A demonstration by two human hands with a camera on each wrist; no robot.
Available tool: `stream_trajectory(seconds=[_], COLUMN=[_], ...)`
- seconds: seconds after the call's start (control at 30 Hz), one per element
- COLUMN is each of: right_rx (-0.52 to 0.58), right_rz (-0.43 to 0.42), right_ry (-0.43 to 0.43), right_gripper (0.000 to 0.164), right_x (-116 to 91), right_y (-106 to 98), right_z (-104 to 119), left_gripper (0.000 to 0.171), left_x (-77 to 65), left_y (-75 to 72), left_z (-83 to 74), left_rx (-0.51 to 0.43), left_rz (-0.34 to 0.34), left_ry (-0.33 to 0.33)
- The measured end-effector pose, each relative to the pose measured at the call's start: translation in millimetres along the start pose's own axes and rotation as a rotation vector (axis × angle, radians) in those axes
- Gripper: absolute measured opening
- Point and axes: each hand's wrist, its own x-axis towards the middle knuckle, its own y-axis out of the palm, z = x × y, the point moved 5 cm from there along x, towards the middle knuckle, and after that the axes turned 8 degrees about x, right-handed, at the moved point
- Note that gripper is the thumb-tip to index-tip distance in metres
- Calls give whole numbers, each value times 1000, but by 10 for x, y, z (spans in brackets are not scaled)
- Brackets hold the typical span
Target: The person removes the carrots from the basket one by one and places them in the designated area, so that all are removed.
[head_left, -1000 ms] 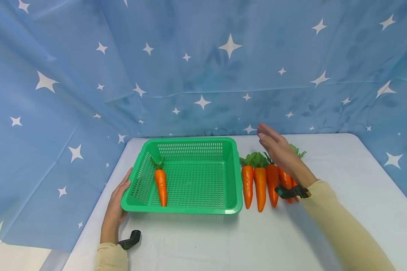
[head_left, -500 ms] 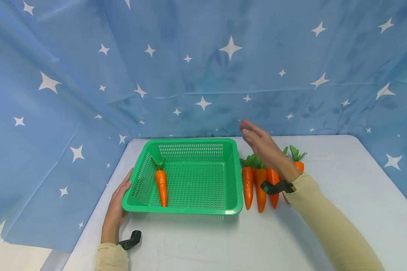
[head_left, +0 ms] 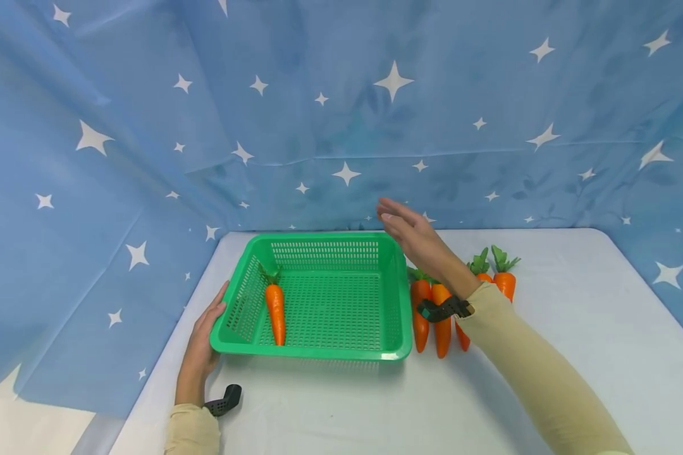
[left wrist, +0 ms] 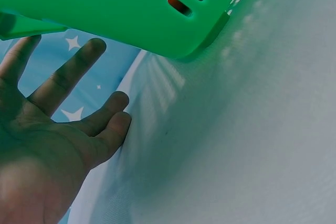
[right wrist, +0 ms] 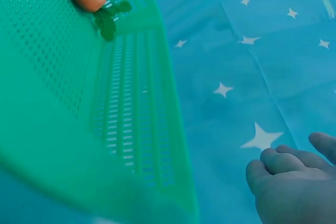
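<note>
A green plastic basket point(head_left: 310, 349) stands on the table, with one orange carrot point(head_left: 276, 314) lying along its left side, leafy top at the back. My left hand point(head_left: 202, 341) rests against the basket's left rim; the left wrist view shows the fingers point(left wrist: 63, 80) spread and fairly straight. My right hand point(head_left: 418, 243) is raised by the basket's back right corner, fingers extended, holding nothing. In the right wrist view that hand point(right wrist: 294, 182) is apart from the basket wall. Several more carrots point(head_left: 421, 316) lie right of the basket, partly hidden behind my right forearm.
A white cloth covers the table point(head_left: 592, 316). Behind and to the left hangs a blue curtain point(head_left: 319, 126) with white stars. Each wrist wears a black camera band; the left one point(head_left: 224, 401) is just in front of the basket.
My right hand has moved left, from over the carrots to the basket's back right corner, uncovering carrots on the right. The left hand stays at the basket. The head view has shifted slightly.
</note>
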Motion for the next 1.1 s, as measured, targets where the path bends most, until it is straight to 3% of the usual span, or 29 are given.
stream_trajectory(seconds=[0.5, 0.67, 1.1], right_rx=[7, -33, -97], right_rz=[17, 50, 148], right_ry=[17, 49, 35], right_gripper=[63, 67, 69], right_x=[187, 263, 436], right_y=[304, 445, 792], right_z=[-120, -185, -348], left_gripper=[59, 59, 59], left_x=[4, 6, 16], left_y=[26, 7, -11], left_z=[-12, -1, 6], left_rx=[10, 8, -26], left_rz=[-9, -17, -8], left_ry=[13, 7, 29])
